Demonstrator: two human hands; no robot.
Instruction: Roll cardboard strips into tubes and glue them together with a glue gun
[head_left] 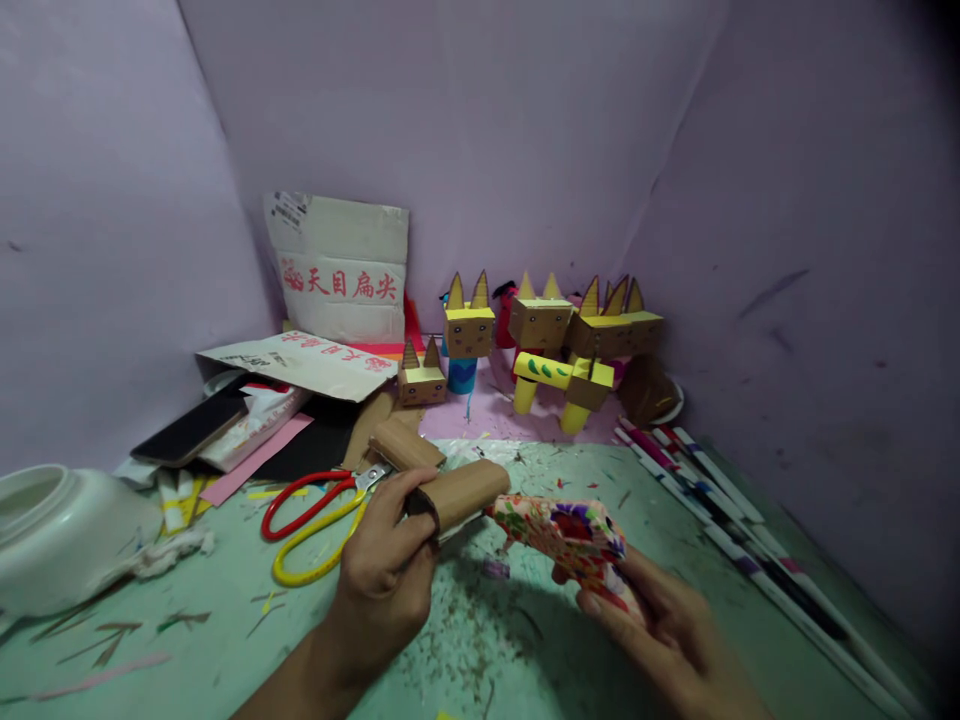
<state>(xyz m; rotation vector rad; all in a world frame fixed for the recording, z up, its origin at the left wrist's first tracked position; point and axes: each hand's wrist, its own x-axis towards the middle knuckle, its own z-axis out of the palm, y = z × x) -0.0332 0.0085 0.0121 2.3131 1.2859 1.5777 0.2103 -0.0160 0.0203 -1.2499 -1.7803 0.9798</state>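
Note:
My left hand (394, 565), fingers closed, holds a brown cardboard tube (469, 492) near the middle of the table. In my right hand (652, 620) is a flower-patterned glue gun (566, 535), its tip pointing left and touching or nearly touching the tube's right part. A second piece of rolled cardboard (405, 446) lies just behind the tube. Scissors with one red and one yellow handle (319, 535) rest to the left of my left hand.
Cardboard animal figures (469, 330) stand at the back, with a yellow four-legged one (547, 371) in front. Markers (727, 510) lie on the right. At left are a white bowl (82, 540), a dark phone (191, 428) and cardboard sheets (300, 365). Scraps litter the green table (247, 640).

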